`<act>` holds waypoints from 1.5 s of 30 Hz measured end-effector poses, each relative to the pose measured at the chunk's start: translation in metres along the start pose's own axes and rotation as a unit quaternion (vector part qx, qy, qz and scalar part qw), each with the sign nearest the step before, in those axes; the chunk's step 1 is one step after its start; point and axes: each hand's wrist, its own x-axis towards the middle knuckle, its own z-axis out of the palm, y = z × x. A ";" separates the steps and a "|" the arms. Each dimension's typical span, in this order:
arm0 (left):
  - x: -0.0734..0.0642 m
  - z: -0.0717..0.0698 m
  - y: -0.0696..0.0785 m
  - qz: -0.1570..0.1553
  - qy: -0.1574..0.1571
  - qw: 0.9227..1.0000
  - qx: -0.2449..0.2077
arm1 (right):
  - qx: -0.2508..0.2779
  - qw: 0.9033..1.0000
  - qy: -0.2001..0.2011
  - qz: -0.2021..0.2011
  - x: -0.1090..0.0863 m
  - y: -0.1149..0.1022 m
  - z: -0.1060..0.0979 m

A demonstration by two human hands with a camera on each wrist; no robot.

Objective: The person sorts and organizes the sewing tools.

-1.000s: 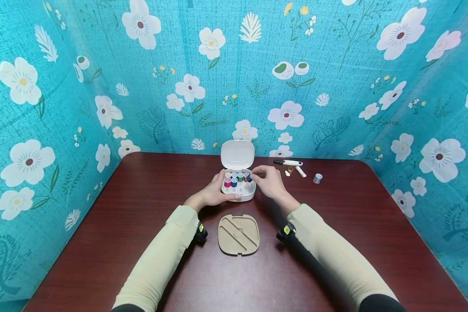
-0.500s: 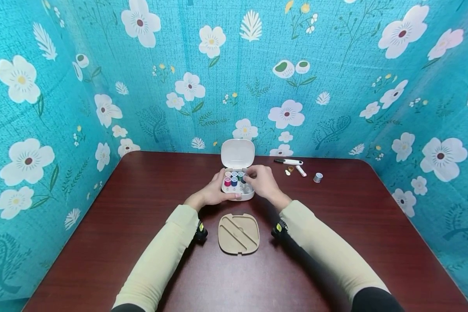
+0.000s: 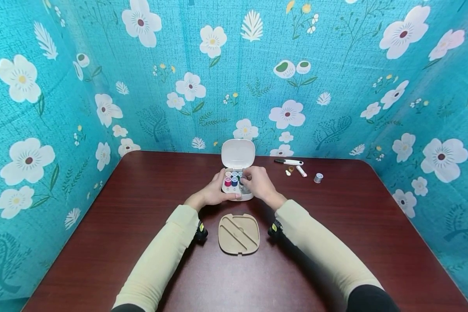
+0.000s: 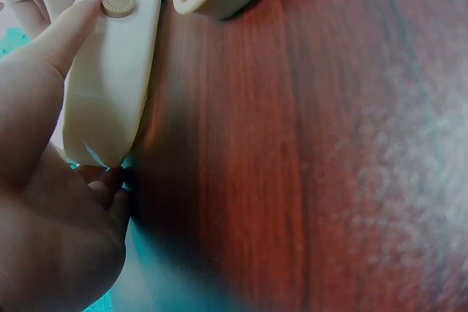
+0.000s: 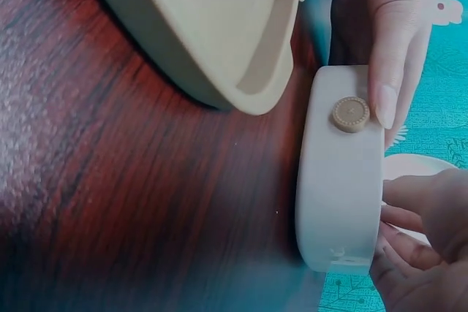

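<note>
A white sewing box (image 3: 246, 197) stands on the table with its lid (image 3: 238, 152) raised. Inside are several thread spools, among them a red spool (image 3: 228, 182) and a blue spool (image 3: 235, 182). My left hand (image 3: 213, 191) grips the box's left side, its thumb along the front near the round tan button (image 4: 118, 2). Over the box's right part, my right hand (image 3: 258, 182) pinches a dark thread spool (image 3: 241, 183) just right of the blue one. Its fingers hide most of that spool and the spools behind. In the right wrist view the box wall hides the fingertips' work.
A tan divided tray (image 3: 239, 234) lies in front of the box. Right of the box are a black-and-white slim tool (image 3: 289, 162), a small white stick-shaped piece (image 3: 301, 171), a gold-coloured ring (image 3: 290, 169) and a grey spool (image 3: 318, 178). A floral curtain hangs behind the table.
My right hand has moved left and slightly nearer, carrying the dark spool from the box's back right corner to beside the blue spool. My left hand has stayed on the box.
</note>
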 end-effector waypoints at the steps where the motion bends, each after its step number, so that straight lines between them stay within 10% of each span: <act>1: 0.000 0.000 0.000 0.000 0.000 1.000 0.000 | -0.002 1.000 -0.002 0.003 0.000 -0.001 0.000; 17: 0.000 0.003 0.001 0.014 0.002 1.000 0.004 | -0.083 0.996 -0.022 -0.015 0.000 -0.003 0.006; 45: -0.001 0.000 0.004 0.017 0.002 1.000 0.009 | -0.035 0.999 -0.018 -0.028 -0.018 0.007 -0.028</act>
